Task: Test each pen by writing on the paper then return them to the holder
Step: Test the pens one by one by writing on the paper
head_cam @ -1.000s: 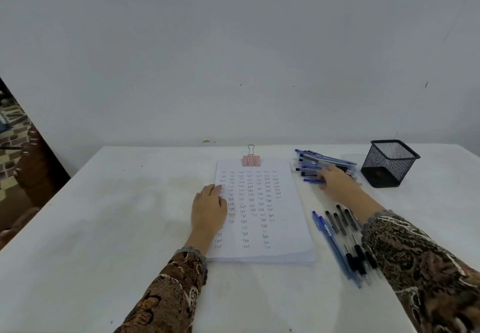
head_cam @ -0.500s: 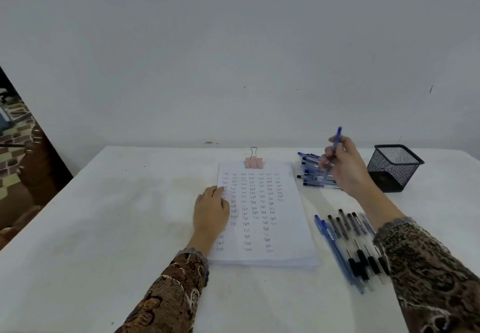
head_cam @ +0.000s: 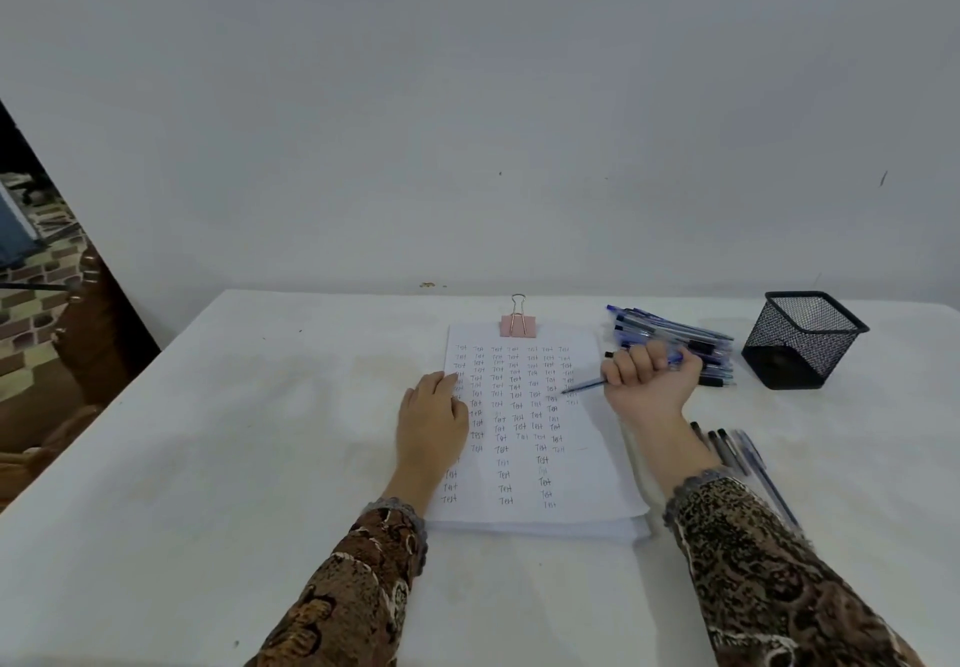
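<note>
Head view: right hand (head_cam: 652,380) curled round a blue pen (head_cam: 587,384), more a fist grip than a writing grip, tip sticking out to its left over the right side of the paper (head_cam: 587,474). Can't tell if the tip touches the sheet or sits just above it. Left hand (head_cam: 434,419) across from it, fingers straight and flat, pressing the left edge of the same stack, holding nothing. The paper lies between the two hands, with a pink binder clip (head_cam: 518,326) at its far edge. Columns of small "Test" words fill most of the sheet, some blank space nearer the wrists. Just past the right hand's knuckles, a heap of blue pens (head_cam: 670,331) touching each other, one or two black ends showing. Beside the right wrist on its outer side, a loose row of pens (head_cam: 727,445), black and blue, partly under the sleeve. Further out to the right of the hand, well apart, the black mesh holder (head_cam: 802,339), upright on the table (head_cam: 260,432). No pen sticks above its rim and nothing shows through the mesh, so it looks empty. Progress, judged: the sheet says many tests are written, but no pen is back in the holder yet. The pen in hand looks about to be tried. Which pile is tested and which untested can't be told; probably the row by the wrist is done, the heap waiting. All returns left.
</note>
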{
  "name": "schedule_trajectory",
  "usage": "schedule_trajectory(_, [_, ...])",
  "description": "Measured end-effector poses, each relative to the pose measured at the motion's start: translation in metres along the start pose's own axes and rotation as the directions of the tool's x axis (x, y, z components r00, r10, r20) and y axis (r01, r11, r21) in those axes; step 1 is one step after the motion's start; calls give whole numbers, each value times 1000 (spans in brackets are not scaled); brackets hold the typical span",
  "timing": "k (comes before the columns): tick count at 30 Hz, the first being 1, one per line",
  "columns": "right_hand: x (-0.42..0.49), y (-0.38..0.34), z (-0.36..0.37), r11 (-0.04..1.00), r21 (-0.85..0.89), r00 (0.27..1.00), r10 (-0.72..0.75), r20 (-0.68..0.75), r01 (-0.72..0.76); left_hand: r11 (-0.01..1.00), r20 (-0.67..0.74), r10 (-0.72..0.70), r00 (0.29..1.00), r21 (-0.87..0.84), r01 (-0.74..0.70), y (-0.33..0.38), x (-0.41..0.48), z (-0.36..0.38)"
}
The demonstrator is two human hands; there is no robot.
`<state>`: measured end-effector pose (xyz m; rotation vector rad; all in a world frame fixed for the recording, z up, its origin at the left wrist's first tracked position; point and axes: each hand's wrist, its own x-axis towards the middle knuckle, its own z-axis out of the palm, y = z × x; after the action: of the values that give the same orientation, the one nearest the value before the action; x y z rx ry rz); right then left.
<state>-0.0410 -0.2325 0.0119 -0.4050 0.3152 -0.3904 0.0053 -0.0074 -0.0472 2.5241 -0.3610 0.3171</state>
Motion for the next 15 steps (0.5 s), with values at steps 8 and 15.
schedule_trajectory(8, [9,8,-10,989,147,1000,-1,-23,5,1000,-15,-8,1000,-9,8,2,0,0])
schedule_trajectory(15, [14,14,-14,994,-105,999,33,41,-29,1000,-9,-9,1000,-1,9,2,0,-1])
